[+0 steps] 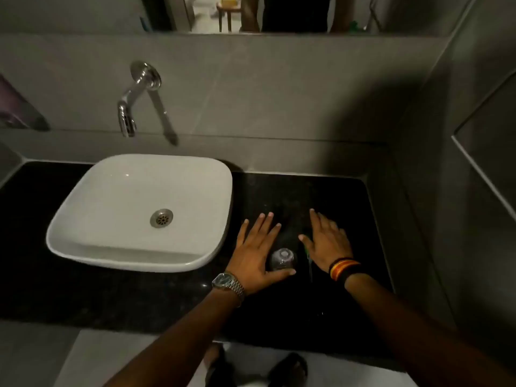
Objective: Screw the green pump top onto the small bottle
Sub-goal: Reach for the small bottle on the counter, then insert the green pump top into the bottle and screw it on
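Layout as seen from your head camera. The basin sits on the left half of the worktop, with the wall tap mounted behind and above it. On the right half, the small bottle stands upright between your hands: your left hand lies flat just left of it, thumb passing in front of its base, and your right hand lies flat to its right. The pump top lies on the worktop between bottle and right hand, largely hidden beneath that hand. A mirror runs along the wall behind.
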